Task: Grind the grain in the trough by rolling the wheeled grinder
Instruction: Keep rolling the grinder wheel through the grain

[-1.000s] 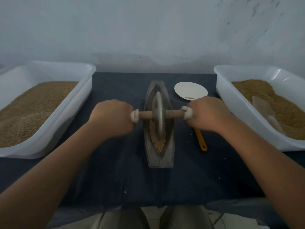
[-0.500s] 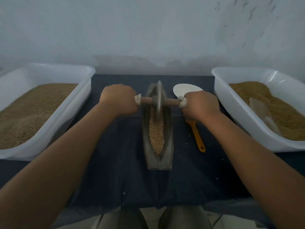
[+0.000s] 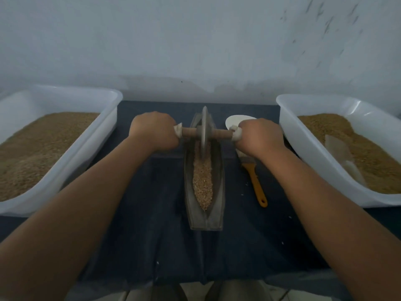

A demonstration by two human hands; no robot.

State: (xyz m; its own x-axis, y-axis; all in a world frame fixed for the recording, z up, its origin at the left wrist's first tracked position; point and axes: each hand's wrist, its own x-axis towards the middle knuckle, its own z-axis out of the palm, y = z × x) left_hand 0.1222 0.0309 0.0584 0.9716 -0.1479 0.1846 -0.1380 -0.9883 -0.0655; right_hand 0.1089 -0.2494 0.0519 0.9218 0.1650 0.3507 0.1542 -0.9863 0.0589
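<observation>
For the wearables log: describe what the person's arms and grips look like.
The left forearm and right forearm are bare to the frame edge; no sleeves show. The left grip and right grip are ungloved hands, with no ring, watch, band or marking visible.

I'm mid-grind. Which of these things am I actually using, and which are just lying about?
In use:
grinder, gripped by left hand and right hand
trough
grain in the trough

Lying about:
brush
white dish
left tub and right tub
pale scoop in the right tub
</observation>
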